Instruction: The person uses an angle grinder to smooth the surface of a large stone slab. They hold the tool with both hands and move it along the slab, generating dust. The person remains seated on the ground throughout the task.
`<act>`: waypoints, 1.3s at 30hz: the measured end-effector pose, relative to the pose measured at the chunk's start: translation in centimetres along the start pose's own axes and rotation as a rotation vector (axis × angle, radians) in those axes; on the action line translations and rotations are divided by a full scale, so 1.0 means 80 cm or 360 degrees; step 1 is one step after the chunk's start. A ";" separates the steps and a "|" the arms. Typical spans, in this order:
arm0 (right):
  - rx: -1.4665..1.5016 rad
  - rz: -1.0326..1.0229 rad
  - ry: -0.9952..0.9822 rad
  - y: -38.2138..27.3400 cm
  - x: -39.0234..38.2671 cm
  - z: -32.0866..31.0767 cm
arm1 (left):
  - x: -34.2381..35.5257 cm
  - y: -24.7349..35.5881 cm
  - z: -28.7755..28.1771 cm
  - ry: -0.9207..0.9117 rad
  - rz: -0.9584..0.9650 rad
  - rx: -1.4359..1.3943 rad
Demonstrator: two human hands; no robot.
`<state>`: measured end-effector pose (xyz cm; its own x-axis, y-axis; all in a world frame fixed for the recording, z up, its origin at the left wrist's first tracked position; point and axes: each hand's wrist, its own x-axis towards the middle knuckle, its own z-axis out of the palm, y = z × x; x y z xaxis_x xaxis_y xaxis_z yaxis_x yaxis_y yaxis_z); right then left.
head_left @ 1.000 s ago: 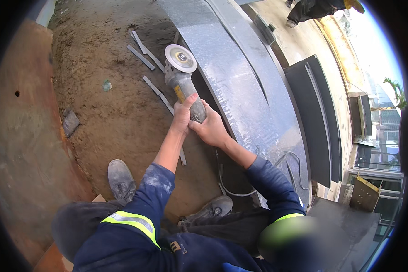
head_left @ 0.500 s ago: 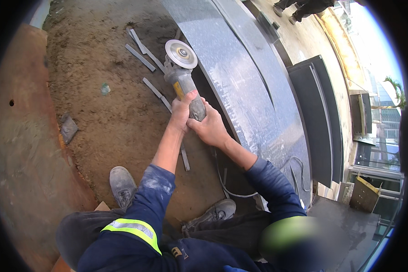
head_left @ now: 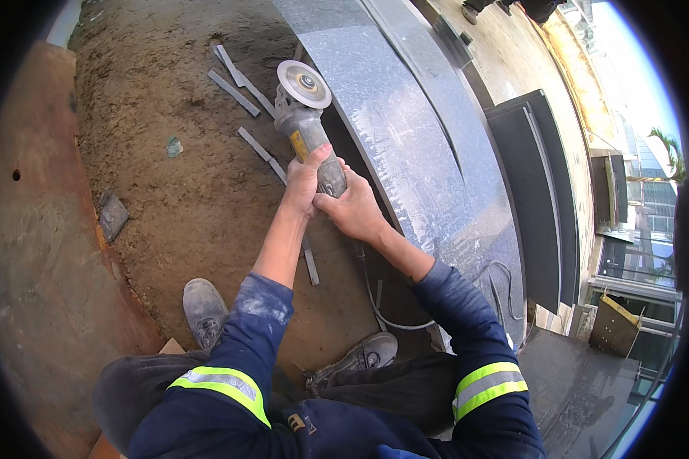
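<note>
Both my hands are wrapped round the grey body of an angle grinder [head_left: 305, 135]. My left hand [head_left: 305, 180] grips it from the left, with its thumb along the yellow label. Lower on the body, my right hand [head_left: 352, 205] closes round the rear end. The grinder's round cutting disc [head_left: 305, 84] faces up, close to the left edge of a long grey stone slab [head_left: 413, 130]. I cannot tell whether the disc touches the slab. A power cord [head_left: 383, 315] runs down from below my right hand and bends toward the slab.
Several thin stone strips [head_left: 233, 93] lie on the dirt ground [head_left: 184, 183] left of the slab. Dark slabs [head_left: 524, 199] lean at the right. A rusty sheet [head_left: 34, 229] covers the far left. A stone chunk [head_left: 113, 216] lies near it. Another person's shoe [head_left: 469, 13] shows at the top.
The grinder and both my hands have shifted slightly up and left in the picture. My hold on it is unchanged. The other person's feet at the top have moved.
</note>
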<state>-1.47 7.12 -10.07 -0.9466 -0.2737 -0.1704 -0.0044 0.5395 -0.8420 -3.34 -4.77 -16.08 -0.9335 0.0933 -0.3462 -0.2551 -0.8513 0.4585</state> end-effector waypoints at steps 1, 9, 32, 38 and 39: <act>0.0007 -0.0010 -0.0001 0.002 0.001 0.000 | 0.001 0.000 -0.001 0.0002 -0.0005 0.0027; 0.0070 -0.0061 0.0001 0.008 0.013 -0.001 | 0.010 0.006 0.004 0.0071 -0.0048 0.0104; 0.0139 -0.0016 -0.0020 -0.002 0.078 0.007 | 0.071 0.043 -0.004 0.0051 -0.0067 0.0138; 0.0269 0.0045 -0.0063 -0.009 0.089 0.008 | 0.081 0.053 -0.004 0.0098 -0.0100 0.0143; 0.0252 0.0060 -0.0052 -0.009 0.091 0.008 | 0.084 0.054 -0.004 0.0093 -0.0104 0.0150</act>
<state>-8.19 4.21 -11.01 -0.9342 -0.2826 -0.2176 0.0842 0.4182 -0.9045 -10.66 -7.99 -16.67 -0.8985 0.1145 -0.4237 -0.3401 -0.7919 0.5072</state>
